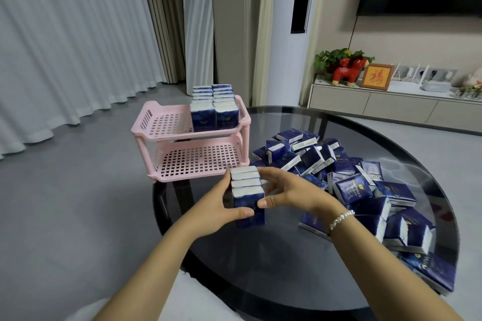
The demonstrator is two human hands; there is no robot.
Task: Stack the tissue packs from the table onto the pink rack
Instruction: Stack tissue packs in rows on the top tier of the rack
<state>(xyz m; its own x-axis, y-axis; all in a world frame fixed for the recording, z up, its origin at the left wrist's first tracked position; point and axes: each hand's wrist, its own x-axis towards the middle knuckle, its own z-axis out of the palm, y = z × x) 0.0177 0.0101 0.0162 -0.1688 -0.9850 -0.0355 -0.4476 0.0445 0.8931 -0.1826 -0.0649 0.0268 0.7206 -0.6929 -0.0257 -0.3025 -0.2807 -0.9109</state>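
Fingers (pixel 263 202) of both hands around upright tissue packs (pixel 246 191) before pink rack (pixel 193 138).

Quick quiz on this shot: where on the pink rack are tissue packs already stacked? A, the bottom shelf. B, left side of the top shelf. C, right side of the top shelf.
C: the stacked tissue packs fill the top shelf's right side on the pink rack.
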